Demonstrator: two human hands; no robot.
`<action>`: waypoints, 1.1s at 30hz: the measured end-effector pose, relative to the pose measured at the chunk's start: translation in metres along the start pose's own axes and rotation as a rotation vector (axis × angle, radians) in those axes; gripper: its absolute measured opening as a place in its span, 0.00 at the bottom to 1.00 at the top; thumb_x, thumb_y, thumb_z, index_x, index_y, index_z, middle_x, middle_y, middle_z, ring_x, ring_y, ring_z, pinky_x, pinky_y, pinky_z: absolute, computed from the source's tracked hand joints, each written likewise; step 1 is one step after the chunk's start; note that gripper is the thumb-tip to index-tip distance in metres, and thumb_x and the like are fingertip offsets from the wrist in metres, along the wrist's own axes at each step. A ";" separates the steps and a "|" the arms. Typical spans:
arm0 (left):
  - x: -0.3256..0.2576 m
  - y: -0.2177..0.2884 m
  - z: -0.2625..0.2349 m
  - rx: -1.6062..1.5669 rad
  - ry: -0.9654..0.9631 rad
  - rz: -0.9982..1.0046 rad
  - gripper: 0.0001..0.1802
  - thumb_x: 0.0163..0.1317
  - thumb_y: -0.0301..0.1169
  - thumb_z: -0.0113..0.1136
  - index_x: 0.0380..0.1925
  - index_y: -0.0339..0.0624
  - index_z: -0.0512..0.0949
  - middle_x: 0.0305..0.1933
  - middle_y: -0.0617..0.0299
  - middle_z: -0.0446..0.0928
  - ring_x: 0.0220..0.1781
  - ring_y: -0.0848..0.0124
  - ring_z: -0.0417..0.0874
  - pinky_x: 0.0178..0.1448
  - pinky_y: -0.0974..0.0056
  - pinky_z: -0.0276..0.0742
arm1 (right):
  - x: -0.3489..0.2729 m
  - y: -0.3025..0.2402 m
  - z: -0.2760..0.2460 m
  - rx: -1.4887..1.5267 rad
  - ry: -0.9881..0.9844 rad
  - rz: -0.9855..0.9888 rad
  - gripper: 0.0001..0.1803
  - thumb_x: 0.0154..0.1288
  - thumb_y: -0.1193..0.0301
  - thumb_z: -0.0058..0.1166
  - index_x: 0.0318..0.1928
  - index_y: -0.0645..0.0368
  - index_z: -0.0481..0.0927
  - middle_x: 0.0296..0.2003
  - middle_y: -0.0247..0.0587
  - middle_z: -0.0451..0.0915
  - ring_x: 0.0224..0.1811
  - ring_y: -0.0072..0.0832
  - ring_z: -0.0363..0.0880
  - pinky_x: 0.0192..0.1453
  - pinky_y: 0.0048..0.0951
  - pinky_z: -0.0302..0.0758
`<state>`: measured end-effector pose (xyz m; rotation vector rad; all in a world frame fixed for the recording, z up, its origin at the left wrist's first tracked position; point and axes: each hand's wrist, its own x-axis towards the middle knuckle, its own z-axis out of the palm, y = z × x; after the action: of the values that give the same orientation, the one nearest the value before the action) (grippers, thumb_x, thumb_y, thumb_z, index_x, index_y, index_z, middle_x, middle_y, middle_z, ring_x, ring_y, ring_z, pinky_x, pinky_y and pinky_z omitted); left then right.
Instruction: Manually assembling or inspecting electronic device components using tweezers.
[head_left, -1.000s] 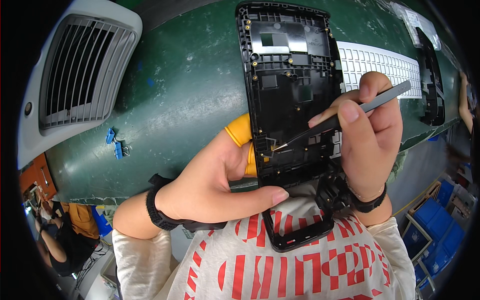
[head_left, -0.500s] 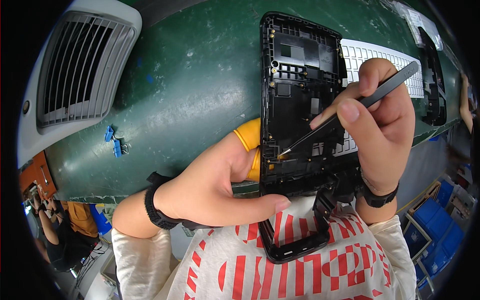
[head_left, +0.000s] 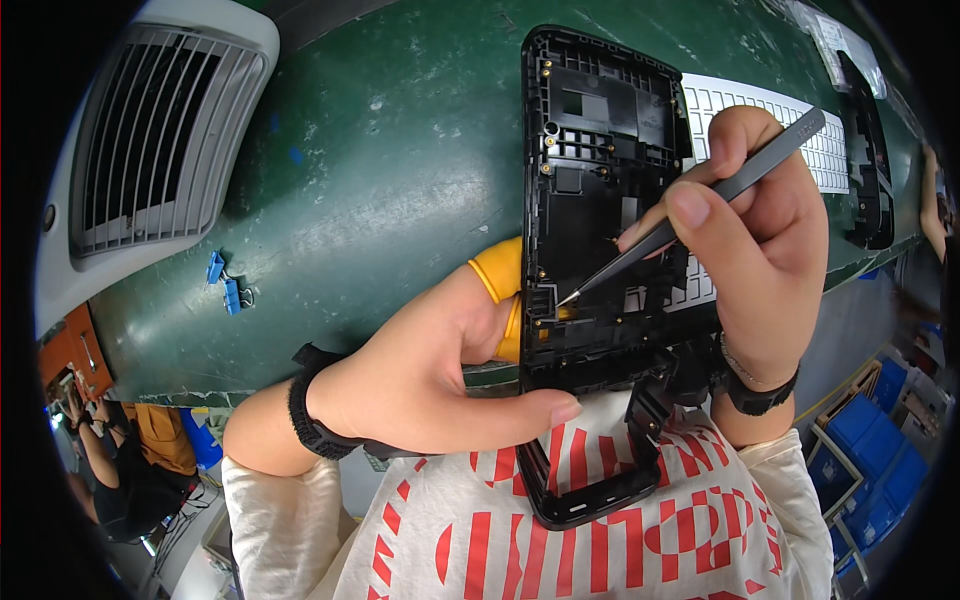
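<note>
My left hand (head_left: 440,375) grips a black plastic device housing (head_left: 600,225) by its lower left side, the thumb across its front. Yellow finger cots cover fingers of that hand, which go behind the frame. The housing has brass screw inserts and cutouts, with a loop-like open frame at its lower end. In my right hand (head_left: 755,220) is a pair of dark tweezers (head_left: 735,185), pinched between thumb and fingers. Their tips touch or hover just over the housing's lower left interior, beside a small square recess (head_left: 542,300); contact cannot be made out.
White sheets of label-like rectangles (head_left: 820,140) lie behind my right hand on the green table (head_left: 380,150). Another black housing part (head_left: 868,160) is at the far right. Blue binder clips (head_left: 232,290) and a grey-white grilled unit (head_left: 160,130) sit left. Blue bins (head_left: 880,450) stand lower right.
The tweezers' tips have shifted slightly up, toward the square recess, and their rear end has moved a little left and up. My left hand and the housing stay nearly still.
</note>
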<state>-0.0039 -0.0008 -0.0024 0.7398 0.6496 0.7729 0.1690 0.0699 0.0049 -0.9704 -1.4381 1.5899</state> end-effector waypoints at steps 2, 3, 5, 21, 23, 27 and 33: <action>0.000 0.000 0.000 0.000 -0.001 0.003 0.34 0.46 0.17 0.53 0.54 0.34 0.50 0.49 0.60 0.63 0.50 0.77 0.64 0.53 0.69 0.62 | -0.001 -0.001 0.002 0.036 0.038 0.024 0.11 0.52 0.77 0.47 0.33 0.61 0.59 0.18 0.36 0.71 0.21 0.23 0.75 0.28 0.16 0.69; 0.000 0.001 0.000 0.016 -0.004 0.011 0.34 0.46 0.17 0.53 0.54 0.34 0.50 0.49 0.60 0.63 0.50 0.77 0.64 0.53 0.69 0.62 | -0.001 -0.002 0.003 0.036 0.038 0.024 0.11 0.52 0.77 0.47 0.33 0.61 0.59 0.18 0.36 0.71 0.21 0.23 0.75 0.28 0.16 0.69; 0.000 0.001 -0.001 0.032 -0.008 0.018 0.35 0.45 0.17 0.53 0.54 0.34 0.50 0.49 0.61 0.63 0.50 0.77 0.65 0.52 0.70 0.62 | -0.001 -0.002 0.003 0.047 0.050 0.011 0.11 0.52 0.77 0.47 0.34 0.61 0.59 0.18 0.36 0.71 0.21 0.23 0.75 0.28 0.16 0.69; -0.001 0.000 0.001 0.029 0.013 -0.005 0.35 0.45 0.17 0.53 0.54 0.34 0.50 0.49 0.60 0.64 0.49 0.76 0.66 0.52 0.69 0.63 | -0.002 0.000 0.003 0.078 0.020 0.000 0.10 0.52 0.79 0.45 0.34 0.62 0.60 0.18 0.30 0.64 0.22 0.21 0.73 0.28 0.15 0.68; -0.001 0.000 0.000 0.023 0.022 -0.005 0.35 0.45 0.17 0.53 0.54 0.33 0.50 0.49 0.60 0.64 0.49 0.76 0.66 0.52 0.69 0.63 | -0.001 0.000 0.004 0.078 0.023 0.011 0.10 0.52 0.79 0.45 0.33 0.62 0.60 0.18 0.29 0.64 0.22 0.21 0.73 0.28 0.15 0.68; -0.001 -0.002 -0.003 0.050 -0.005 -0.024 0.41 0.40 0.14 0.53 0.56 0.37 0.47 0.54 0.56 0.60 0.55 0.72 0.63 0.56 0.67 0.59 | -0.001 0.001 0.005 0.078 0.032 0.007 0.10 0.52 0.79 0.45 0.33 0.62 0.60 0.18 0.31 0.66 0.22 0.22 0.74 0.29 0.15 0.69; -0.002 -0.002 -0.002 0.026 0.012 -0.033 0.41 0.39 0.14 0.53 0.56 0.37 0.47 0.54 0.57 0.60 0.55 0.71 0.63 0.56 0.67 0.59 | -0.001 0.001 0.004 0.053 0.029 0.019 0.10 0.52 0.79 0.46 0.33 0.61 0.59 0.19 0.37 0.71 0.22 0.23 0.75 0.29 0.15 0.69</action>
<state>-0.0058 -0.0024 -0.0052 0.7473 0.6827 0.7404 0.1653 0.0674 0.0047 -0.9755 -1.3639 1.6131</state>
